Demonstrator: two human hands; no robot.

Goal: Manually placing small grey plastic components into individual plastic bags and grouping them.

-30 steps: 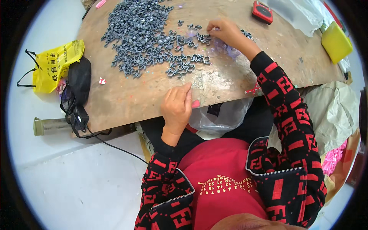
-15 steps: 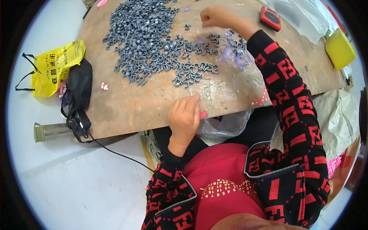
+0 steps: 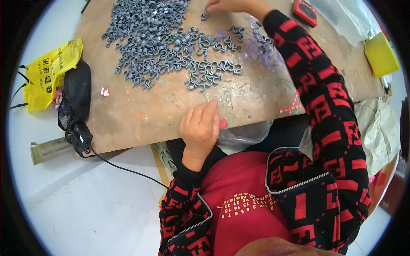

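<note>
Grey plastic clips [image 3: 145,40] heaped in a big pile on the wooden desk [image 3: 124,106]. Using pile as reference for everything below.

Looser clip cluster [image 3: 205,76] spread along its near-right fringe, open curved shapes easy to make out. Single loose clip [image 3: 203,17] off its far-right side.

Right hand [image 3: 232,5] also off far-right side of pile, fingertips just beside that loose clip, partly cut off by the picture's upper edge. Can't tell wide from narrow, or holding anything.

Left hand [image 3: 200,127] on near side of pile, well apart from it, at the desk's edge. Fingers curled in, thumb along them; can't tell about contents. Small red piece [image 3: 223,124] just beside that hand.

Right of pile: translucent purple plastic pieces [image 3: 265,49], bunched. Farther right: red-and-black device [image 3: 305,13], then flat yellow object [image 3: 381,55].

Left of pile, past the desk's edge: yellow carrier bag [image 3: 53,70], black pouch [image 3: 77,91]. Near-left of pile: black power adapter [image 3: 80,135] with cable, bottle [image 3: 51,150] lying sideways with greenish cap.

Near side of pile, below desk level: clear plastic bag [image 3: 245,134].
</note>
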